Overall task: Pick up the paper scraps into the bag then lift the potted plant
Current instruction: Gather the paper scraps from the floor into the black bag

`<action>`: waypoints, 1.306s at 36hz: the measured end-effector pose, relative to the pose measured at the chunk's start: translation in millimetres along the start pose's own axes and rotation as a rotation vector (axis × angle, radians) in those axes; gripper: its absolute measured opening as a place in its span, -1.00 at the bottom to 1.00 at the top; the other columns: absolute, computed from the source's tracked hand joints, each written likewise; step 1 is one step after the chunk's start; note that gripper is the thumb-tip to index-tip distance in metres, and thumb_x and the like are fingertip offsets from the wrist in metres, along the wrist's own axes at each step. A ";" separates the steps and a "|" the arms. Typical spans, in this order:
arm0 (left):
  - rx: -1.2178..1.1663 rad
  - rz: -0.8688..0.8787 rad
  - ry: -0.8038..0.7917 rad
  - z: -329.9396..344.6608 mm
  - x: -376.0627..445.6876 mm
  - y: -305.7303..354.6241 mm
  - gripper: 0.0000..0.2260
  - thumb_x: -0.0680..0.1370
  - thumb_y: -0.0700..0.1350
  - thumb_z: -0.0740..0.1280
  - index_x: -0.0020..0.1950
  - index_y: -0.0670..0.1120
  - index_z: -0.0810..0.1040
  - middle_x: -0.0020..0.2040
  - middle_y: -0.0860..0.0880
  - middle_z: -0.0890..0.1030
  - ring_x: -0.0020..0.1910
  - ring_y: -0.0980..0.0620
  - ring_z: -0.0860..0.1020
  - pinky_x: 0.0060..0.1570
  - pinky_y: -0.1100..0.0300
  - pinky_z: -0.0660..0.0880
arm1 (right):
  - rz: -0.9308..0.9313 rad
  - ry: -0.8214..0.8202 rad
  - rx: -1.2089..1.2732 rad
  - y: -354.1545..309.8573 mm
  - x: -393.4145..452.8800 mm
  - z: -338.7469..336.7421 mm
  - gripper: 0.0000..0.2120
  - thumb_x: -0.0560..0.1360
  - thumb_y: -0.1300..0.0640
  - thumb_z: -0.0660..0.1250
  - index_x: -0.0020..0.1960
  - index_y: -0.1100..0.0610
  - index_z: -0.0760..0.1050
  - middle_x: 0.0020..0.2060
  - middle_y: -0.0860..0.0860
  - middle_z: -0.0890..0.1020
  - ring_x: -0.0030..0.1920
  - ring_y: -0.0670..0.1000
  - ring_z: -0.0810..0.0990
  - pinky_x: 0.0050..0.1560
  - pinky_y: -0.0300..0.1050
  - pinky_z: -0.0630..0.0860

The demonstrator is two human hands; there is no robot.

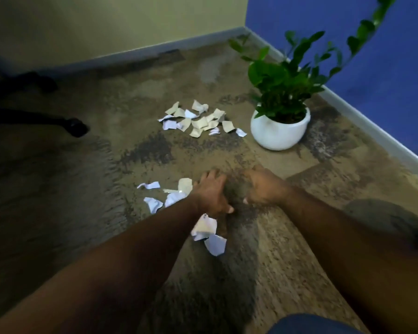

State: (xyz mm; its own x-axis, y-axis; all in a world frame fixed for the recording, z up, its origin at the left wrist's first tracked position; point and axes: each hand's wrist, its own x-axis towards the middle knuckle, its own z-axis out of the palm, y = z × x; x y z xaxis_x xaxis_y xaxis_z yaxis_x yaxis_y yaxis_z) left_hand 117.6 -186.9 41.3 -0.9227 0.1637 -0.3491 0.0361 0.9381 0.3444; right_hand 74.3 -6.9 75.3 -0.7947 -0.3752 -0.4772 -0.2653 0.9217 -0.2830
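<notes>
My left hand (211, 194) and right hand (263, 189) hover half-curled, gripping nothing I can see, short of the potted plant (280, 127); scraps (198, 120) beside its pot may scatter if I sweep carelessly.

Head view, downward (near the floor (155, 150))

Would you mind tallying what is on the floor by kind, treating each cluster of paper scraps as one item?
Clusters of paper scraps: 2, far cluster beside the pot, near cluster around the left hand
Potted plants: 1, white potted plant
Chair bases: 1, dark chair base, partly visible
Total: 4
No bag is distinguishable; the right hand is blurred.
</notes>
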 end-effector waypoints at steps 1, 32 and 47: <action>0.005 -0.031 0.002 1.3 -3.8 -17.3 0.01 0.24 0.26 0.53 0.56 0.09 0.10 0.56 -0.13 0.13 0.53 -0.23 0.13 0.42 -0.25 0.24 | -0.017 -0.024 0.014 -7.9 7.6 4.7 -0.10 0.27 -0.08 0.59 0.49 0.08 0.28 0.41 0.19 0.36 0.39 0.21 0.40 0.36 0.03 0.42; 0.050 -0.304 0.088 51.7 -8.2 -159.7 -0.26 0.23 0.21 0.48 0.37 0.16 0.32 0.36 0.03 0.33 0.37 -0.10 0.28 0.32 -0.05 0.36 | -0.047 0.006 -0.278 -150.5 118.3 112.2 -0.36 0.45 0.05 0.43 0.46 0.01 0.25 0.36 0.23 0.26 0.33 0.31 0.28 0.24 0.17 0.45; -0.253 -0.292 0.295 50.7 -20.5 -110.6 -0.84 0.35 -0.20 0.35 -0.11 -0.08 0.63 -0.09 -0.07 0.59 -0.14 -0.07 0.59 -0.16 0.15 0.54 | -0.200 0.100 0.102 -128.0 83.3 115.8 -0.90 0.42 0.30 0.36 -0.08 0.22 0.61 -0.06 0.19 0.62 -0.03 0.17 0.63 -0.14 -0.16 0.37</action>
State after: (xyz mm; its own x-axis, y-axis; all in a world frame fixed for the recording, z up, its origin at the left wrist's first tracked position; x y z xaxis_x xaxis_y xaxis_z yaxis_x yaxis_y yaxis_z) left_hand 151.9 -278.6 -33.9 -0.9510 -0.2234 -0.2138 -0.3016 0.8224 0.4824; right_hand 105.3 -167.5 -24.5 -0.7835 -0.5327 -0.3200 -0.3703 0.8138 -0.4480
